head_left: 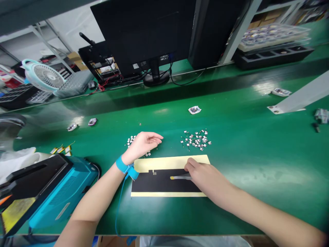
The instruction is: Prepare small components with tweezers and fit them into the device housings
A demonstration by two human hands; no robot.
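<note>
My left hand (pixel 145 143), with a blue wrist strap (pixel 122 164) and its cord, hovers or rests over small white pieces (pixel 130 140) behind the sheet. Its fingers point right, curved and close together; whether they hold anything is hidden. My right hand (pixel 196 171) is closed around tweezers (pixel 181 177), whose tips point left over the black part of the sheet. A yellowish small thing is at the tips. The black and pale yellow sheet (pixel 164 185) lies flat, with a few narrow strips near its upper left. Beyond it to the right lies a spread of small white pieces with dark leads (pixel 197 140).
A teal and black machine (pixel 66 192) stands at the left. Behind are a monitor (pixel 146 34), a small fan (pixel 46 76) and stacked trays (pixel 273 37). A white oval part (pixel 194 109) lies mid-table; a metal post (pixel 305 92) stands right.
</note>
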